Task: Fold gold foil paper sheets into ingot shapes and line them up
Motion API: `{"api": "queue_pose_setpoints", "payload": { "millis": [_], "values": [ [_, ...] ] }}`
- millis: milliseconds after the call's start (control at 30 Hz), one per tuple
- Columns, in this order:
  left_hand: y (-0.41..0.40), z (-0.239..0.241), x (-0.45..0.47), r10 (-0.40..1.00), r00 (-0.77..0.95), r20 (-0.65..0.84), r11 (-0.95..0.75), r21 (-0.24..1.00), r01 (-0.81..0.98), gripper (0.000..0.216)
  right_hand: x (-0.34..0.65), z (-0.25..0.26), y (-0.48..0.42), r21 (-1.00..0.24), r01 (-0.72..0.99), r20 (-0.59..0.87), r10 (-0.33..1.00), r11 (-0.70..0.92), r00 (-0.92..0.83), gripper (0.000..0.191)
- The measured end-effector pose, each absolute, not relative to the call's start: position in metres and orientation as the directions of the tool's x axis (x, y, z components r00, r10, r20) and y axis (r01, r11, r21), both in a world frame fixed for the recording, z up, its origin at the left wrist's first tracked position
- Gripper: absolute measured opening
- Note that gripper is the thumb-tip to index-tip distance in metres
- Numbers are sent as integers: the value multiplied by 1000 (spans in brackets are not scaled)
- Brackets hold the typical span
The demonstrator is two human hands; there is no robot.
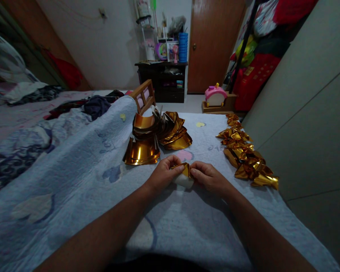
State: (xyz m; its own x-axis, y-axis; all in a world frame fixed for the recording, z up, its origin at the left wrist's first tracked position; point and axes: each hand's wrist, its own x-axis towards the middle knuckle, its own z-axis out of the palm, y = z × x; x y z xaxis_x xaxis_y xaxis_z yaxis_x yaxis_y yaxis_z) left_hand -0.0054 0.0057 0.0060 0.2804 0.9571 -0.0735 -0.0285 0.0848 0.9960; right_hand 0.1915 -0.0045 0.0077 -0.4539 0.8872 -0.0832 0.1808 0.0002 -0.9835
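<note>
Between my two hands is a sheet of gold foil paper (pixel 184 181), its pale underside facing me and a gold edge folded over at the top. My left hand (pixel 167 172) pinches its left side with the thumb over the fold. On the right side, my right hand (pixel 206 174) grips the edge between thumb and fingers. Just beyond my hands lie fanned stacks of flat, curved gold foil sheets (pixel 143 151). Along the right edge of the bed runs a row of folded gold foil pieces (pixel 248 160), twisted and overlapping.
A light blue bedsheet (pixel 82 211) with heart prints covers the surface under my hands. Rumpled clothes (pixel 98 105) lie to the left. A wooden bed rail (pixel 144 96) stands behind the foil stacks. At the far side are a dark cabinet (pixel 161 83) and a pink toy (pixel 215 94).
</note>
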Motion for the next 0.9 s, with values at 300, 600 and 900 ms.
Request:
{"api": "queue_pose_setpoints", "payload": {
  "millis": [300, 600, 900],
  "values": [
    [4, -3, -5, 905, 423, 32, -40, 999, 9, 30, 194, 4, -1, -952, 305, -96, 933, 16, -347, 15],
    [9, 2, -11, 868, 490, 73, -178, 969, 170, 21, 198, 6, 0, -926, 371, -64, 935, 74, -347, 13],
    [13, -3, -13, 894, 448, 6, -64, 991, 115, 23, 199, 2, -1, -962, 263, -23, 934, 77, -356, 15]
  ]
}}
